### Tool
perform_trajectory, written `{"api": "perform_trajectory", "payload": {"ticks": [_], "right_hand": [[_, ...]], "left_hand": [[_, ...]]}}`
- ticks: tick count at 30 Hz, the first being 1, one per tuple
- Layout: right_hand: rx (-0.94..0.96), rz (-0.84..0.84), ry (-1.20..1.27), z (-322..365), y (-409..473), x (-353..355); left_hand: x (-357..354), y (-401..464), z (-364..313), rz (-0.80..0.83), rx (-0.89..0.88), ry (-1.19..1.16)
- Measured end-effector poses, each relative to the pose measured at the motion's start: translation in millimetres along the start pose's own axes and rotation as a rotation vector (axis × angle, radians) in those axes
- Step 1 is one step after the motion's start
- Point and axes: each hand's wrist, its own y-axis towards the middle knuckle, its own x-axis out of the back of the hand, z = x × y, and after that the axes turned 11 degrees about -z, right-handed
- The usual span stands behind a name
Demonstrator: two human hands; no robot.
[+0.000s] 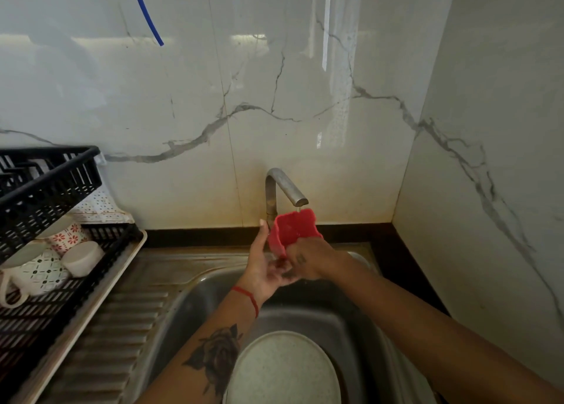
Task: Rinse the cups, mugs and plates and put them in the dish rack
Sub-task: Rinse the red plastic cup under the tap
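One red cup (293, 230), held tilted under the spout of the single tap (282, 190), over the far edge of the sink (195, 284); a thin thread of water fell onto its rim. Right hand (308, 261) gripped the cup's lower part, fingers curled round it. Left hand (265, 264) lay open, palm up, fingers straight, against the cup's left side.

One speckled plate (283, 370) lay in the sink basin, near side; its left edge was hidden behind the left forearm, its near edge cut off by the frame.

Dish rack (52, 187) stood on the counter at left, black, two tiers, cut off at the frame edge. Lower tier: three mugs (39, 277) counted, lying on their sides, two patterned and one plain white. The upper tier's contents were hard to make out.
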Motion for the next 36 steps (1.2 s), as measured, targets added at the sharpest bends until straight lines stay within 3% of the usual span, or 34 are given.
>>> {"api": "perform_trajectory", "payload": {"ticks": [2,3,7,8,13,14,17,19,21,26,28,32,34,36], "right_hand": [[-0.031,0.046,0.215,8.1,-1.4,0.9],[0.001,0.069,0.207,9.7,-2.2,0.3],[0.053,0.102,-0.24,-1.3,-0.3,1.6],[0.029,0.109,-0.247,-1.5,0.8,2.2],[-0.108,0.11,0.419,16.4,-3.6,-1.9],[-0.074,0.127,0.402,14.8,-5.6,-1.7],[0.105,0.093,-0.118,4.9,-9.5,-1.0],[0.154,0.011,-0.33,2.1,-11.2,-0.2],[0.152,-0.056,-0.311,1.3,-10.0,2.3],[0.004,-0.133,0.151,13.0,-7.8,-2.6],[0.055,-0.089,0.017,11.6,-10.3,-6.1],[0.27,-0.071,-0.54,0.9,-22.8,1.1],[0.244,-0.121,-0.535,6.4,-25.4,2.0],[0.114,-0.083,-0.29,19.3,-26.1,2.1]], "left_hand": [[-3.2,0.8,7.3,0.048,-0.002,-0.105],[-3.8,1.7,8.3,0.041,-0.005,-0.127],[-2.6,5.3,9.3,-0.012,-0.042,-0.066],[-3.4,5.4,9.7,-0.008,-0.044,-0.059],[-3.6,6.2,4.8,0.09,-0.031,-0.043],[-1.2,7.2,3.4,0.071,-0.043,0.001],[3.0,5.0,1.5,0.022,-0.062,0.128],[2.8,2.6,-0.1,0.053,-0.059,0.126],[4.2,0.0,-1.9,0.121,-0.069,0.088],[2.3,-7.7,1.0,0.156,-0.169,0.128],[2.4,-9.6,-2.5,0.103,-0.214,0.238],[10.1,-8.5,-13.6,0.048,-0.187,0.298],[8.1,-9.5,-13.3,0.027,-0.184,0.27],[3.9,-10.9,-10.2,-0.003,-0.186,0.251]]}}
